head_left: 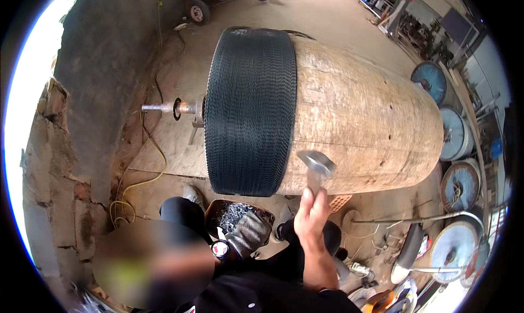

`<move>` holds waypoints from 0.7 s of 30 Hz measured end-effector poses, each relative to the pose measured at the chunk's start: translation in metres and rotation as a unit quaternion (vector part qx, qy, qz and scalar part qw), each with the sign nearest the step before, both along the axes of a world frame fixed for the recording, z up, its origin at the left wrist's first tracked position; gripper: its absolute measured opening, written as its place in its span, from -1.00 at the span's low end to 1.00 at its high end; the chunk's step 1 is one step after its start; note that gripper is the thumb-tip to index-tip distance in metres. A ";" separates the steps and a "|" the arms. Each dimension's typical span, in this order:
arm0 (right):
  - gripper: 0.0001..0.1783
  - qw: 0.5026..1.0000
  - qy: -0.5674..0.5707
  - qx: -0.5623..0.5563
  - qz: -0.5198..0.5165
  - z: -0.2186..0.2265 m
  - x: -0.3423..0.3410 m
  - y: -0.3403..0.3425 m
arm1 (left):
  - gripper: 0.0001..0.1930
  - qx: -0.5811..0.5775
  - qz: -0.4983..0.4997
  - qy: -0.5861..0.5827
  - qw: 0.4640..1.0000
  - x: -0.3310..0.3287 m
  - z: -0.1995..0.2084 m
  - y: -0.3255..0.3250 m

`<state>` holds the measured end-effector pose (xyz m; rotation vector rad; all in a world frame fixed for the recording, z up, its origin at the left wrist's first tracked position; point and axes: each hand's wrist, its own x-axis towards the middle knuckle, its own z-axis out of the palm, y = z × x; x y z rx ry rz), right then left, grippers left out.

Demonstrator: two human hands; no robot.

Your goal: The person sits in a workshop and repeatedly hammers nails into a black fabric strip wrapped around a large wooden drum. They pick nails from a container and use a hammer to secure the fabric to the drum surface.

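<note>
A hammer (316,164) is upright in my bare right hand (312,217), its fingers wrapped round the handle. The hammer head is in front of the lower side of a large wooden drum (365,111). Black toothed strip (251,111) is wound in close rows round the drum's left end. My left hand (245,235), in a grey glove and with a watch (220,249) at the wrist, is at an open box (217,206) of small metal pieces (232,215), perhaps nails or staples. The glove's fingertips are not clear, so any hold is hidden.
From the drum's left end a metal shaft (164,108) sticks out. A yellow cable (158,174) runs along the floor by the brick wall (60,204). Several round blue-grey discs (454,253) stand along the right. An orange perforated brick (339,203) lies below the drum.
</note>
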<state>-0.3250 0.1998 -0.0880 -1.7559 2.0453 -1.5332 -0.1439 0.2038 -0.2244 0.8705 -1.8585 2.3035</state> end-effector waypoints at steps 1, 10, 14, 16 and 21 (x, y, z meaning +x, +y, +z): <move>-0.80 0.993 -0.090 -0.074 0.030 -0.004 0.003 -0.001 | -0.72 0.098 -0.017 0.017 0.995 -0.002 0.004 0.003; -0.73 1.000 0.017 0.007 -0.016 -0.007 0.003 0.004 | -0.51 0.351 -0.104 0.262 0.893 -0.012 0.014 0.016; -0.64 0.948 -0.018 -0.315 0.031 0.010 0.011 -0.012 | -0.50 0.314 -0.040 0.329 0.890 -0.023 0.026 0.006; -0.65 0.979 -0.002 -0.189 0.076 -0.002 -0.002 -0.009 | -0.51 0.227 -0.046 0.271 0.934 -0.020 0.037 0.005; -0.71 0.999 -0.032 -0.008 -0.025 -0.022 0.000 0.001 | -0.62 0.131 -0.143 0.077 0.978 -0.006 0.044 -0.011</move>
